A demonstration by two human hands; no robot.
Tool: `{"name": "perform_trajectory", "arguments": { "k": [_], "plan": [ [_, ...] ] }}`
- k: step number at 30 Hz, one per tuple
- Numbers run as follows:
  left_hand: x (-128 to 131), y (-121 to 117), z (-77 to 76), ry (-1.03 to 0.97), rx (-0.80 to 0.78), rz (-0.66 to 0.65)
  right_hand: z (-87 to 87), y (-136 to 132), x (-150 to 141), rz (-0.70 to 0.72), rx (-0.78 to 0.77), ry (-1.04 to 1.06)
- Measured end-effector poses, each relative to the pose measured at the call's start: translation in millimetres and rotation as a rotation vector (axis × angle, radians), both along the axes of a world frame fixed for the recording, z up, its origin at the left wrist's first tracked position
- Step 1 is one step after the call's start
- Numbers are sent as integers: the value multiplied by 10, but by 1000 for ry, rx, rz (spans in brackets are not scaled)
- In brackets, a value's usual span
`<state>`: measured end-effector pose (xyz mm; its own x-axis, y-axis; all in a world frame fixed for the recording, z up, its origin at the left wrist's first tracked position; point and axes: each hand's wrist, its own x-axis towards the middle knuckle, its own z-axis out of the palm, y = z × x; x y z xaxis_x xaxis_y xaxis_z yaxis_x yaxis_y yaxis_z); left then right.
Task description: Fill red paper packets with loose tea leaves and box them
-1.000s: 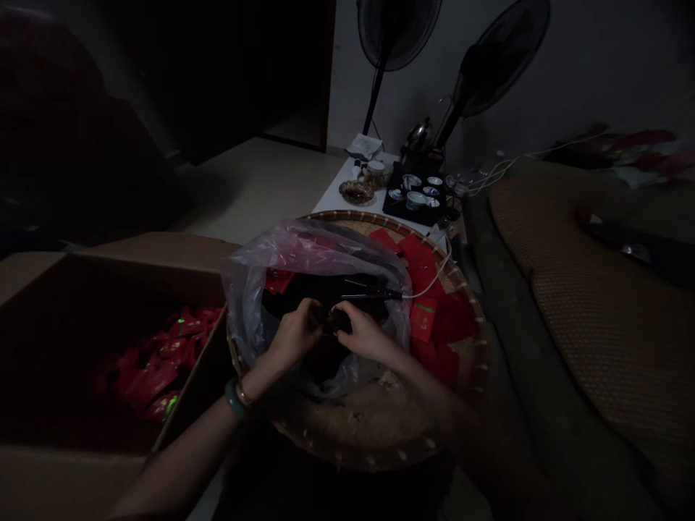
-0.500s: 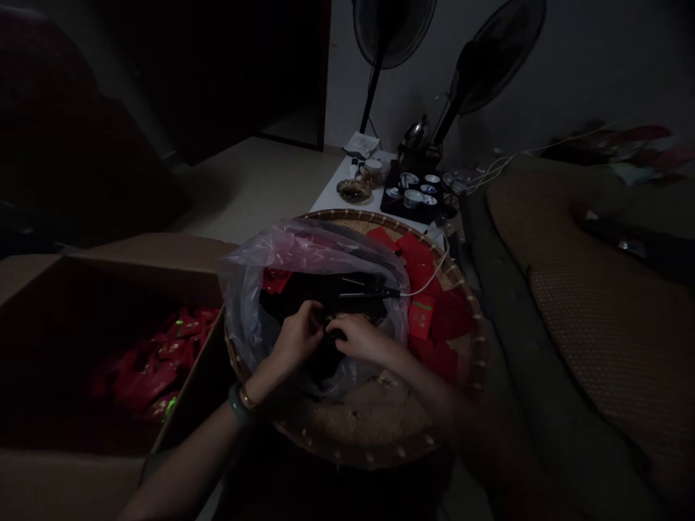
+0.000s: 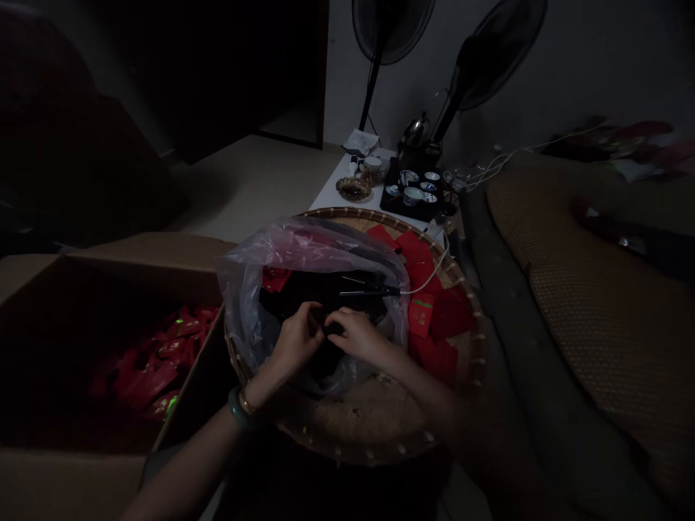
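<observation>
The room is dim. My left hand (image 3: 295,340) and my right hand (image 3: 357,334) meet inside a clear plastic bag (image 3: 282,257) that lies in a round woven basket tray (image 3: 380,423). Both hands have their fingers pinched together on a small dark thing between them that I cannot make out. A green bangle sits on my left wrist. Red packets (image 3: 428,304) are spread over the tray's right side. A dark tool with a white cable (image 3: 369,291) lies just beyond my fingers.
A cardboard box (image 3: 108,268) at my left holds several red packets. Beyond the tray a low white table carries a tea set (image 3: 415,189) and a kettle. Two standing fans (image 3: 391,29) rise behind. A woven mat (image 3: 597,289) covers the seat at right.
My hands have drawn a little closer together and shifted slightly left inside the bag. The view has tipped slightly; nothing else moved.
</observation>
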<state>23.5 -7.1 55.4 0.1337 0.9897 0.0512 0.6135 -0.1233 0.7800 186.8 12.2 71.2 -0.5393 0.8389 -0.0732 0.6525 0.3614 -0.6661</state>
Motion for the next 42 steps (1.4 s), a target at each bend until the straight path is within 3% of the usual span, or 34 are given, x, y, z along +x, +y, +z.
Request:
{"name": "perform_trajectory", "arguments": {
  "k": [3,9,16,20,25,29,35,39,42],
  "plan": [
    [16,-31,4,-22,-3,-9,37,-32,-50,19,18,-91],
    [34,-84,16,-37,20,-11,107,-120,-150,-82,43,-233],
    [-48,-49,-52,-120,-27,87,5,-117,-29,44,31,69],
    [-32,-64,-46,-154,-19,75,3,-118,-46,17,98,-45],
    [-23,-82,-36,-159,-29,77,98,-161,-81,124,248,-245],
    [-55,-68,-93,-186,-19,117,163,-196,-8,212,286,-258],
    [-28,-105,-106,-238,-21,84,38,-257,-16,248,254,-295],
    [-13,-118,-111,-267,-28,75,-50,-257,-56,200,158,-369],
    [-38,-86,-137,-324,-50,131,-18,-239,-17,140,128,-269]
  ]
}}
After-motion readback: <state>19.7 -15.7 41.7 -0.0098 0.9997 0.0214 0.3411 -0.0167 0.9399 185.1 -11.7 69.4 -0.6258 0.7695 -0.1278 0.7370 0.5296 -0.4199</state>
